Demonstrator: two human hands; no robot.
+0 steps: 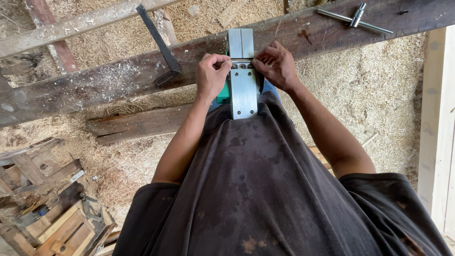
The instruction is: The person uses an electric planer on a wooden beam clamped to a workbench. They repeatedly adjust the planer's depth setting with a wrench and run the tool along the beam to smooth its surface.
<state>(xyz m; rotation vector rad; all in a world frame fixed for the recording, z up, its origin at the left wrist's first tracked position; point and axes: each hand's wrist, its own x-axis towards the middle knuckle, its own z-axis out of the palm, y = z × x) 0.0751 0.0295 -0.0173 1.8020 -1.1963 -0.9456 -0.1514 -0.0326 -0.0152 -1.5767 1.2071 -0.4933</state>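
An electric hand planer [243,90] lies upside down against my body, its flat metal sole facing up and its green housing showing at the left. My left hand [212,74] pinches at the left side of the blade drum in the middle of the sole. My right hand [276,64] pinches at the right side of the same spot. Whether the fingers grip a small part there I cannot tell. The planer's front rests on a dark, weathered wooden beam [95,83].
A black metal square [160,45] lies on the beam to the left. A T-shaped metal wrench [355,19] lies on the beam at the upper right. Sawdust and shavings cover the ground. Scrap wood pieces [52,204] are stacked lower left. A pale plank [436,128] stands at the right.
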